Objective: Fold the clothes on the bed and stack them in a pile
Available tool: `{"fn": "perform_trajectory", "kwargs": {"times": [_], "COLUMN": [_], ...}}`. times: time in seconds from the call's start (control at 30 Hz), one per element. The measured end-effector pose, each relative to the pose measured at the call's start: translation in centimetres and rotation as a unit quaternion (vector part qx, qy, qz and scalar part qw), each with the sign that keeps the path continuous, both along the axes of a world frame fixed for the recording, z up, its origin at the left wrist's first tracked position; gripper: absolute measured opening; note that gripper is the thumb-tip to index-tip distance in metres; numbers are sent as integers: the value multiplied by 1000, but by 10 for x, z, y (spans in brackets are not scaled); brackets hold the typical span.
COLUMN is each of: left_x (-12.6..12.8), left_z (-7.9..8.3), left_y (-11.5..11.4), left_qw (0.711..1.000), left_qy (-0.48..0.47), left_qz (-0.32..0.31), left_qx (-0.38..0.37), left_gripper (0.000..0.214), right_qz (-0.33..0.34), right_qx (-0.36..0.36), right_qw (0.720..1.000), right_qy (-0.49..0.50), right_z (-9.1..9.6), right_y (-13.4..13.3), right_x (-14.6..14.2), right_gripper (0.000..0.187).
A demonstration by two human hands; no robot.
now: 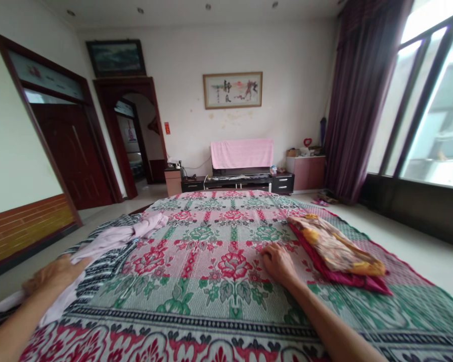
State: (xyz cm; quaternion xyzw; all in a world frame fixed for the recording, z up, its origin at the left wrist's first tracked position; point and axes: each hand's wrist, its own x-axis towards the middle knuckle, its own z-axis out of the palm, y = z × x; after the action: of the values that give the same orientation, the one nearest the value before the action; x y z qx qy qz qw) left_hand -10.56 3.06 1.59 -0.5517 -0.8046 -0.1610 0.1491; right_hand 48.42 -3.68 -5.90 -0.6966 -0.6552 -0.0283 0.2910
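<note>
At the left side, my left hand is closed on a pale pink garment, its fingers slightly blurred. The garment stretches away from the hand, lying over a black-and-white striped cloth. My right hand rests on the flowered bedspread with nothing in it, its fingers loosely bent and apart. To the right of that hand lies a folded yellow and beige patterned garment, stacked on a dark red folded cloth.
Beyond the bed stands a low black cabinet with a pink towel draped over something above it. A purple curtain and window are on the right. A dark red door is on the left. Footwear lies on the floor.
</note>
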Motion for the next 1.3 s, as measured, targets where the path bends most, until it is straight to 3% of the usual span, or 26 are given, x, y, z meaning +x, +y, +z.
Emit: {"fn": "perform_trajectory", "kwargs": {"times": [0.1,0.2,0.3,0.37,0.47,0.67,0.77,0.93,1.07,1.17,1.23,1.3], "left_x": [0,12,38,63,110,221,271,324,332,315,294,268], "left_z": [-9,-11,-6,0,3,-15,-18,-15,-13,-9,-10,-18], "left_y": [-2,-5,-10,-14,-23,-53,-70,-99,-113,-103,-86,-65], "left_qw": [997,997,980,965,959,949,938,907,869,857,872,908], "left_qy": [-7,44,134,182,198,163,134,75,26,-45,-97,-134], "left_qz": [79,35,-45,-105,-167,-270,-320,-414,-495,-513,-479,-397], "left_qx": [5,54,142,157,114,19,10,15,5,-27,-25,1], "left_gripper": [37,25,25,30,32,35,31,27,27,35,36,32], "right_qz": [-4,-1,1,3,6,9,7,14,14,17,19,20], "right_qx": [0,5,9,11,10,19,21,25,22,19,16,15], "right_qw": [1000,1000,1000,1000,1000,1000,1000,999,1000,1000,1000,1000], "right_qy": [-6,-5,1,1,-3,-6,-13,-14,-15,-16,-14,-8], "right_z": [-1,-2,-3,-3,-5,-7,-6,-8,-9,-8,-7,-6], "right_y": [1,1,2,2,3,4,4,5,6,5,3,1], "right_x": [1,1,1,1,2,3,3,5,6,5,4,3], "right_gripper": [26,25,24,23,24,24,25,24,24,24,24,25]}}
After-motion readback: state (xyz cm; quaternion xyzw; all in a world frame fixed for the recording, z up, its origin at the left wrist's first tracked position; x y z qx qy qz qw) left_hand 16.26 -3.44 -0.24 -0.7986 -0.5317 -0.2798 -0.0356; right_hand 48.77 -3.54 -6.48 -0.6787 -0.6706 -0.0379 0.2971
